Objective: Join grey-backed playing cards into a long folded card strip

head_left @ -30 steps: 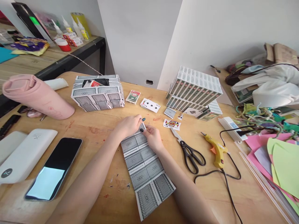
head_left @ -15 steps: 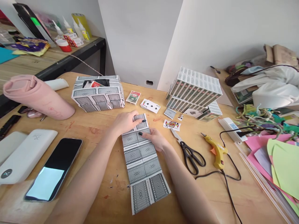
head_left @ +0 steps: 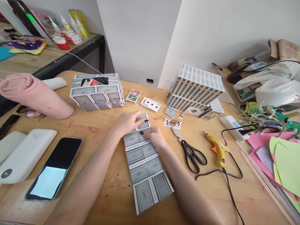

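A long strip of joined playing cards, patterned backs up, runs from the middle of the table toward me. My left hand is closed on its far end, thumb lying across the top card. At the strip's right edge, my right hand grips it just below, thumb on top and fingers hidden underneath. The near end spreads into two cards set at an angle. Beyond my hands are a stack of loose cards, a jack card and a cut card piece.
A box made of cards stands back left, beside a card pack. Stacked card packs rise back right. Scissors and a corded yellow glue gun lie right; a phone and pink tumbler are left.
The view has shifted slightly, and the card strip sits a little further right in it. Both hands keep nearly the same hold on the strip.
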`<state>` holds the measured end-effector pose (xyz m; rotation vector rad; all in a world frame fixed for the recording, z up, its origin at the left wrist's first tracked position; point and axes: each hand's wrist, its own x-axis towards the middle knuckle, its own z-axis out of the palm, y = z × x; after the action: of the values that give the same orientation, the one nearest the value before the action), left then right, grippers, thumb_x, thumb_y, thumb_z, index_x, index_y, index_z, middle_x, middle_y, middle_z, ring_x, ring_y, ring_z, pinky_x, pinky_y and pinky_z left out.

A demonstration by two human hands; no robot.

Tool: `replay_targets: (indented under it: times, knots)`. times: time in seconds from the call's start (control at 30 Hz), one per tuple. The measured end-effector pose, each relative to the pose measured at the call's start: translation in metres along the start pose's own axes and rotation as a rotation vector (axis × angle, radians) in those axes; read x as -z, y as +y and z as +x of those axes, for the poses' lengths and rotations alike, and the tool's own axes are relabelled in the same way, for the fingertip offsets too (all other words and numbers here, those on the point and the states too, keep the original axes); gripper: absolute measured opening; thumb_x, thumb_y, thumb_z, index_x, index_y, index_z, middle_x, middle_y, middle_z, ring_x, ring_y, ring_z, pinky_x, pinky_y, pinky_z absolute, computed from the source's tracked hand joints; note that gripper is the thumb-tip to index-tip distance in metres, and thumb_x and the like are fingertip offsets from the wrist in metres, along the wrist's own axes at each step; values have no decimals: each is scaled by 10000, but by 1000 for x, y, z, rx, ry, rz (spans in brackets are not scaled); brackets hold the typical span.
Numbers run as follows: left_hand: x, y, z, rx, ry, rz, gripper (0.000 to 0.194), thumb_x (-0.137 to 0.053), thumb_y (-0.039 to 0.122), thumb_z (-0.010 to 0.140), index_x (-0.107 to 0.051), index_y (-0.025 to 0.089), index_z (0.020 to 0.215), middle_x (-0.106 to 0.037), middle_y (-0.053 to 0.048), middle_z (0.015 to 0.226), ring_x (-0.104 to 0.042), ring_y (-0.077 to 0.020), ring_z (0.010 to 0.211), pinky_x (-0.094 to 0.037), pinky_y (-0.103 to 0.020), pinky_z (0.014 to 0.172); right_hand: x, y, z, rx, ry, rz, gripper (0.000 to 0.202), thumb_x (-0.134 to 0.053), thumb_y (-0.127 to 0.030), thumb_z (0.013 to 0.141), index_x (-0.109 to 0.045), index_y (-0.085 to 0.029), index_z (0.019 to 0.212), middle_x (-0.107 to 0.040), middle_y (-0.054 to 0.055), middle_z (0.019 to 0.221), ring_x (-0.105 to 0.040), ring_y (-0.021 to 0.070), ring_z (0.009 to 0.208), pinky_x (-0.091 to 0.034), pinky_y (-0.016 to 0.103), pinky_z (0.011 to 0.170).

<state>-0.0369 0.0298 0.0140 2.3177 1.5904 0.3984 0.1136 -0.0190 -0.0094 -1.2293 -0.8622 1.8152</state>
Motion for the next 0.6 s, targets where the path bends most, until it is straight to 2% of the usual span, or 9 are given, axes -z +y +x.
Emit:
replay_targets:
  times: [0.23, 0.3, 0.37, 0.43, 0.5, 0.53, 0.6]
  knots:
    - [-4, 1, -1, -15, 42, -49, 331, -425, 531, 818, -589, 244, 831, -529, 17, 513, -484, -183, 498, -241, -271, 504, 2, 1, 2, 27, -22, 10, 280, -762, -340, 518, -642, -163, 700, -652, -10, 599, -616, 206, 634, -462, 320, 635]
    - [-5, 2, -1, -40, 98, -80, 321, -438, 512, 820, -611, 242, 830, -578, 4, 568, -523, -182, 546, -283, -271, 528, 4, 1, 3, 69, -55, 29, 303, -765, -333, 535, -638, -170, 756, -670, -5, 648, -628, 212, 661, -474, 325, 650]
    - [-5, 1, 0, -71, 202, -161, 307, -437, 471, 836, -632, 235, 850, -653, -22, 720, -579, -185, 674, -347, -270, 598, 7, 1, 6, 137, -85, 33, 326, -756, -329, 568, -632, -178, 829, -690, 4, 731, -639, 214, 711, -486, 332, 689]
    - [-6, -2, 2, -40, 356, -322, 303, -434, 434, 849, -637, 219, 915, -674, -44, 875, -598, -185, 803, -395, -270, 691, 11, 2, 9, 218, -72, 31, 331, -735, -336, 613, -623, -182, 884, -699, 16, 817, -644, 211, 765, -491, 338, 739]
    - [-8, -7, 5, 64, 485, -560, 331, -444, 437, 846, -617, 193, 986, -663, -58, 926, -597, -186, 859, -421, -278, 750, 15, 3, 13, 282, -25, 31, 325, -713, -347, 649, -612, -182, 910, -700, 31, 883, -645, 209, 806, -491, 345, 777]
    - [-10, -9, 7, 119, 503, -688, 350, -455, 449, 838, -607, 179, 1001, -659, -60, 919, -596, -189, 872, -429, -285, 767, 17, 2, 15, 308, 0, 29, 326, -709, -349, 657, -604, -183, 918, -698, 39, 912, -643, 208, 825, -492, 347, 790]
    - [-16, -9, 9, 184, 413, -912, 364, -500, 456, 810, -592, 168, 1011, -649, -56, 907, -593, -198, 893, -438, -302, 783, 20, 1, 18, 357, 58, 29, 335, -707, -354, 665, -578, -191, 928, -690, 45, 953, -640, 202, 849, -494, 345, 799]
